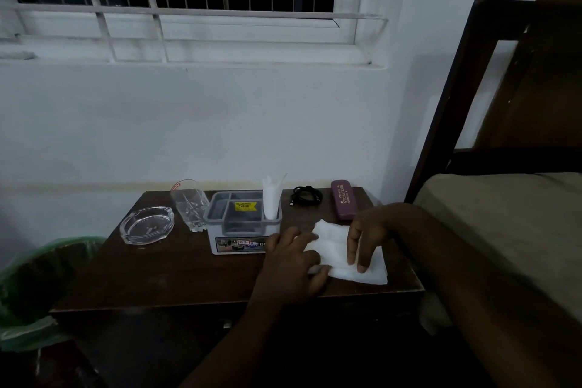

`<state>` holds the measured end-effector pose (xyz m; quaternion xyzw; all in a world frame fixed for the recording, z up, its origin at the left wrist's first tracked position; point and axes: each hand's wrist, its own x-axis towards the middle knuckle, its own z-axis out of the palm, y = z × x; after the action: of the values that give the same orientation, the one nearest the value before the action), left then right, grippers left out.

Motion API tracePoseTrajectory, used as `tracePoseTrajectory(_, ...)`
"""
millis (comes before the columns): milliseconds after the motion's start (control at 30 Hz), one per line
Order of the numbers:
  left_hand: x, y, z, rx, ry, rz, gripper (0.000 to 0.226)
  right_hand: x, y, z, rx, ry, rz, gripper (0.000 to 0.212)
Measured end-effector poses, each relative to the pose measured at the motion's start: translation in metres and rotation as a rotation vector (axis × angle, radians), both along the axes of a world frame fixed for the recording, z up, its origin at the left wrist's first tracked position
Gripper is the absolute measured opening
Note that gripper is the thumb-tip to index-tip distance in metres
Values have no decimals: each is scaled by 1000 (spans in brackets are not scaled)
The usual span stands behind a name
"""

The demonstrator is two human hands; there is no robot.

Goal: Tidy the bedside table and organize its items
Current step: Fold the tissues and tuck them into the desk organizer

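Both hands work a white tissue (341, 253) lying at the right front of the dark worktop (189, 274). The left hand (291, 261) seems to pinch its near edge, while the right hand (367, 236) presses straight fingers on it. Behind stand a grey organizer (239, 227), glass tumbler (189, 205), ashtray (146, 225), black cable (307, 195) and spectacle case (345, 200).

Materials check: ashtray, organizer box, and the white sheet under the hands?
Ashtray: clear glass by its look, thick, with bright glints along the rim. Organizer box: likely moulded plastic, matte grey dividers in a paler shell, printed stickers on it. White sheet: probably tissue paper, soft and matte, with fold creases; the left hand and right hand both touch it.
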<state>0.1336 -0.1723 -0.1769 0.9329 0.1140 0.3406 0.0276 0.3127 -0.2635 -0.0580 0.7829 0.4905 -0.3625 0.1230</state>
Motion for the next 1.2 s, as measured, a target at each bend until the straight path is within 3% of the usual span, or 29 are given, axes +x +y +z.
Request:
tracePoseTrajectory(100, -2, -2, -2, -22, 3, -11, 31, 2, 2, 0, 69, -38, 35, 31)
tracePoseTrajectory(200, -4, -4, 1, -37, 48, -6, 35, 8, 4, -7, 368, -69, 6, 28)
tracePoseTrajectory(267, -5, -6, 6, -37, 60, -3, 30, 10, 7, -13, 461, -83, -4, 27)
tracePoseTrajectory(367, -6, -8, 9, -64, 54, -8, 12, 7, 14, -22, 371, -95, 19, 35)
tracePoseTrajectory(600, -3, -8, 9, -80, 58, 13, 25, 4, 22, -25, 243, -18, -51, 20)
tracePoseTrajectory(867, -11, -9, 22, -197, -191, -38, 61, 4, 2, 8, 531, 263, -128, 10)
tracePoseTrajectory(1067, -18, -3, 66, -678, -226, -84, 39, 4, -3, 14, 613, 454, -234, 15)
tracePoseTrajectory(1133, -19, 3, 84, -826, -256, -16, 34, 1, -2, 20, 706, 391, -218, 28)
tracePoseTrajectory(1200, -25, 6, 104, -989, -302, 34, 33, -7, -3, 30, 883, 268, -177, 54)
